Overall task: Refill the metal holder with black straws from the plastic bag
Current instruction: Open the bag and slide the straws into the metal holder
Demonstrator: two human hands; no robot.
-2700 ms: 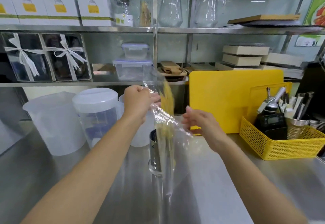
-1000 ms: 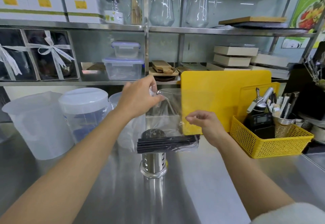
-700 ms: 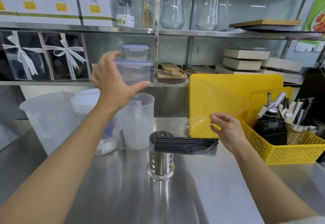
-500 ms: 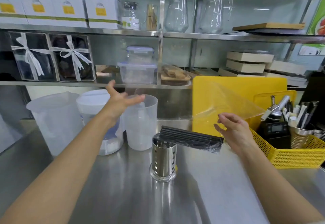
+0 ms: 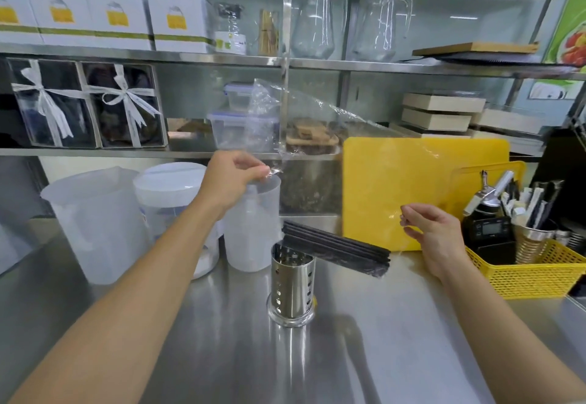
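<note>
A perforated metal holder [image 5: 293,286] stands upright on the steel counter, centre. A bundle of black straws [image 5: 337,248] lies nearly level inside the bottom of a clear plastic bag [image 5: 320,124], just above and right of the holder's rim. My left hand [image 5: 231,178] pinches the bag's upper left edge, above the holder. My right hand [image 5: 432,232] pinches the bag's right side, beside the straws' right end. The bag stretches wide between both hands.
Translucent plastic jugs [image 5: 95,223] and a lidded container [image 5: 171,200] stand left of the holder. A yellow cutting board [image 5: 412,188] leans at the back right. A yellow basket [image 5: 532,270] with utensils sits at the right. Shelves with boxes and glass pitchers run behind.
My left hand, open in the air half a second ago, has come down and taken hold of the bag's upper edge. The straws have tilted slightly, right end lower.
</note>
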